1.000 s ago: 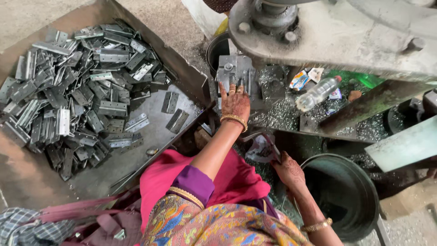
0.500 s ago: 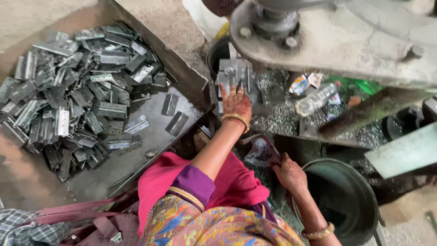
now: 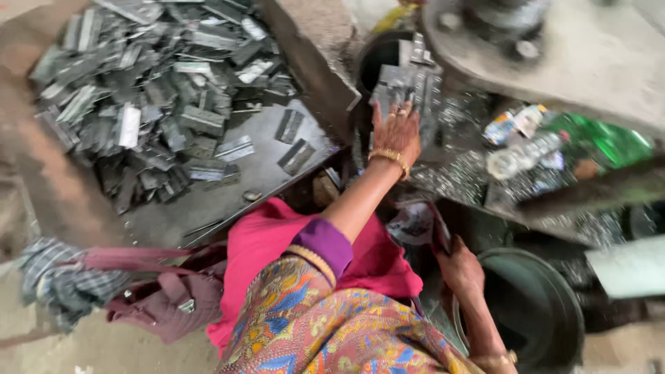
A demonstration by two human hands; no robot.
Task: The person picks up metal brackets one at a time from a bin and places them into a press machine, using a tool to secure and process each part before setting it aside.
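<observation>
Roughly center-top of the frame, left hand (image 3: 396,131) lies flat on a stack of grey metal plates (image 3: 405,79), fingers (image 3: 388,111) spread open and pressing on the stack, not wrapped round it. Gold bangle (image 3: 389,158) on that wrist. Stack sits on the machine's worktop (image 3: 457,176), littered with shiny metal shavings, right under the heavy round press head (image 3: 554,55) at upper right. Right hand (image 3: 460,270) is lower right, by the rim of a dark round tub (image 3: 547,291); fingers curled near a crumpled paper or plastic scrap (image 3: 415,223), grip too blurred to tell. Upper left: a flat metal tray (image 3: 228,201) heaped with loose grey metal strips (image 3: 152,90), well apart from both hands, with the tray's raised wall between. Clear plastic bottle (image 3: 526,149) and a green wrapper (image 3: 603,138) lie right of the stack. Checked cloth (image 3: 62,277) and a maroon bag (image 3: 166,305) at lower left.
</observation>
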